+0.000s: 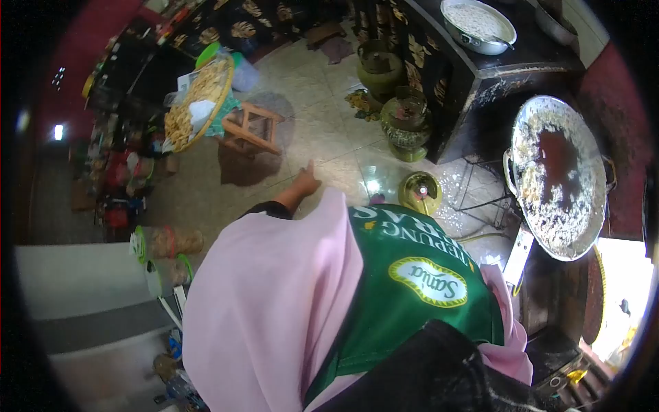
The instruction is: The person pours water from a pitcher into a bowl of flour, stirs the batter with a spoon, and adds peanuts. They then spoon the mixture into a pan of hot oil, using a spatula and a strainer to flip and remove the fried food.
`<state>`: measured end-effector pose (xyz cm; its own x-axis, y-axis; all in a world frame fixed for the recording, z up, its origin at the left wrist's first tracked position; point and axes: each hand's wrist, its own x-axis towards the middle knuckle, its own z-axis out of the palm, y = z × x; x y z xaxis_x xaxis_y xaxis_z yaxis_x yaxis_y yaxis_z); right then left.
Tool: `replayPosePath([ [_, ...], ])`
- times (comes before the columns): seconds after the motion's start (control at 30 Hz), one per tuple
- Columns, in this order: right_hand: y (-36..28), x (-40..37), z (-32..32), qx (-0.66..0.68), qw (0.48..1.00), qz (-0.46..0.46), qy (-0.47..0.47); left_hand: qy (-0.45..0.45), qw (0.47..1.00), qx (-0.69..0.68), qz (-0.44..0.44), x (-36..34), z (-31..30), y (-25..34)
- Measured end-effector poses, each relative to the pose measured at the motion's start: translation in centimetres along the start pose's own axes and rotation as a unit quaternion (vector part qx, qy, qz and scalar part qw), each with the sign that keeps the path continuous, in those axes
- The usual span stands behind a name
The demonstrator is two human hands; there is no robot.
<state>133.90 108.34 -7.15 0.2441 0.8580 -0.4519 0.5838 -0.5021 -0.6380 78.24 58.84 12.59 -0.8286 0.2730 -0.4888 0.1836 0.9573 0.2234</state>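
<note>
My left hand [307, 182] reaches forward over the tiled floor, out of a dark sleeve below the pink cloth [274, 295]. One finger stretches out, and nothing shows in the hand. Nearest to it stands a small wooden stool [252, 130]. Beside the stool, a round woven tray [225, 103] holds pale yellow snack pieces. My right hand is out of sight on the side of the green apron [419, 237]. On that side sits a large wok [528, 165], crusted with white residue around dark reddish liquid. A pale flat handle-like piece [519, 253] lies at its lower edge.
Green gas cylinders [406, 123] stand on the floor ahead, with another cylinder [420, 193] closer to me. A white pot [478, 27] of white contents, with a spoon, is on the dark counter [535, 63]. Lidded jars [175, 244] are at left.
</note>
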Motion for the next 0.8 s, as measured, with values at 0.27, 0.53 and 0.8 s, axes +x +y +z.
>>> replayPosePath([
  [0.27, -1.0, 0.3, -2.1, 0.269, 0.96, 0.046, 0.066, 0.018, 0.994, 0.052, 0.09, 10.5, -7.1, -3.0],
  [0.53, 1.6, 1.0, -0.9, 0.02, 0.971, 0.134, 0.199, 0.041, 0.99, 0.078, 0.108, 17.7, -13.6, 3.9],
  [0.8, -2.3, -4.1, -2.1, -0.132, 0.978, 0.039, 0.154, 0.029, 0.97, 0.144, 0.192, 15.8, -15.2, 12.3],
])
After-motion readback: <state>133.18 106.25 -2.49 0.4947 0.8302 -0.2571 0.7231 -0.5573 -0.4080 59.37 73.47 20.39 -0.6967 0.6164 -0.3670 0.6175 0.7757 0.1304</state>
